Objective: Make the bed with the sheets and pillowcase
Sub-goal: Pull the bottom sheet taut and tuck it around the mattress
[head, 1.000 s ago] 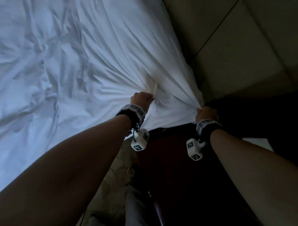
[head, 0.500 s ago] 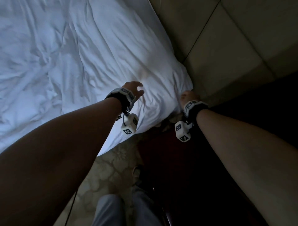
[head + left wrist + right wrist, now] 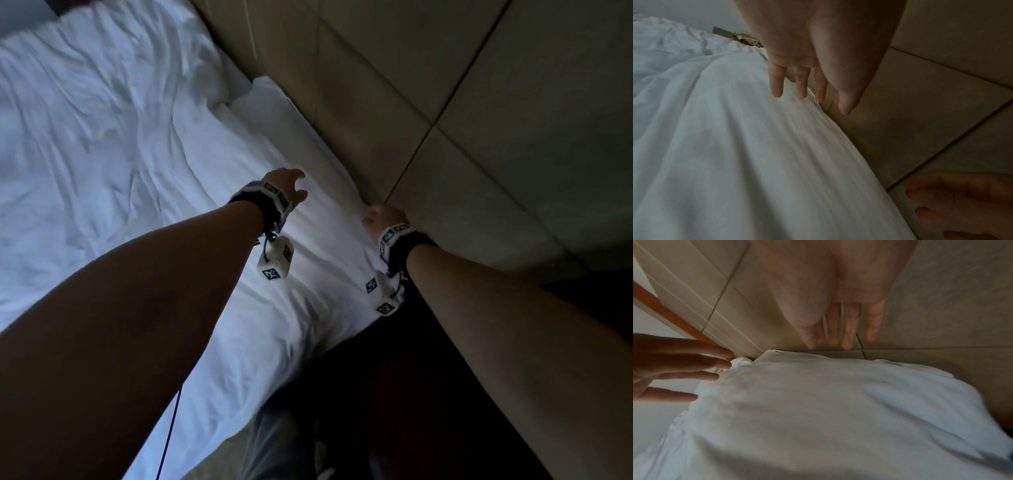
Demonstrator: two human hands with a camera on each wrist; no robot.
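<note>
White wrinkled cotton sheet [image 3: 113, 144] covers the bed, its corner at five o'clock against the beige padded headboard [image 3: 513, 113]. Left hand [image 3: 286, 185] hovers, fingers spread, holding nothing. Right hand [image 3: 385, 217], fingers straight, empty, reaches the sheet's edge. Wristband markers are unreadable.

The sheet [image 3: 144, 144] is white woven cloth, matt and thin, creased in many soft folds at 10 o'clock and pulled smoother toward the corner at 3 o'clock of the left hand [image 3: 286, 186]. The headboard [image 3: 479, 113] at 1 o'clock looks like padded beige panels with a smooth, faintly satin cover and dark stitched seams; cloth or leather cannot be told. The wrist bands [image 3: 400, 240] are black fabric carrying white hard plastic blocks with printed black markers.
</note>
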